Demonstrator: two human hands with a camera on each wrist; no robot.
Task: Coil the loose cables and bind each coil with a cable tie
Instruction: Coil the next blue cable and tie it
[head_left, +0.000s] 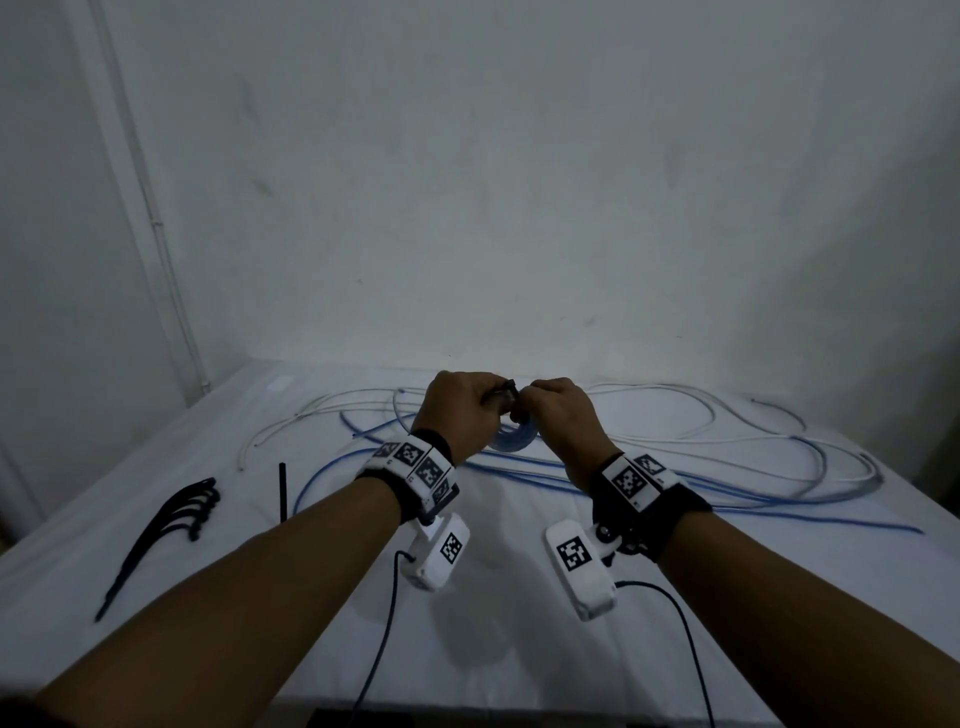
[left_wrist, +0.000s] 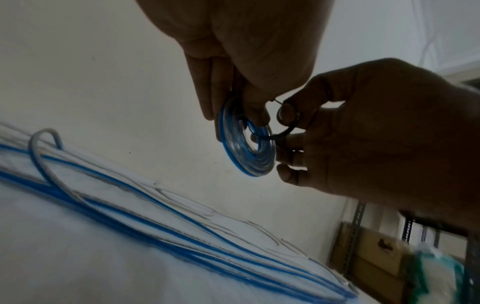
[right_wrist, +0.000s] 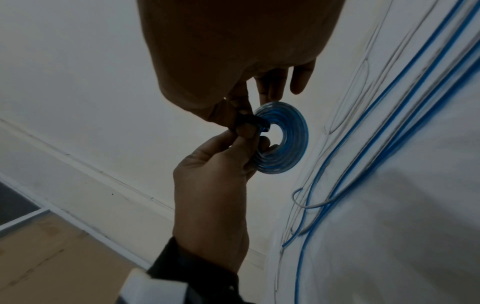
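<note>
A flat, tightly wound spiral coil of translucent blue cable (left_wrist: 245, 142) is held above the white table (head_left: 519, 649), pinched by the left hand (head_left: 457, 410); a black cable tie (left_wrist: 284, 128), looped through its centre, is pinched by the right hand (head_left: 563, 415).

Both hands (right_wrist: 233, 127) on blue coil (right_wrist: 283, 139)

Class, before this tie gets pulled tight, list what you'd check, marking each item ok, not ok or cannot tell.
1. Flat coil of blue cable gripped by the left hand, off the table: ok.
2. Black plastic cable tie passes through the coil's centre: ok.
3. Right hand pinches the tie: ok.
4. Tie's tail threaded through its head: cannot tell.
5. Spare black ties lying on the white table: ok.
</note>
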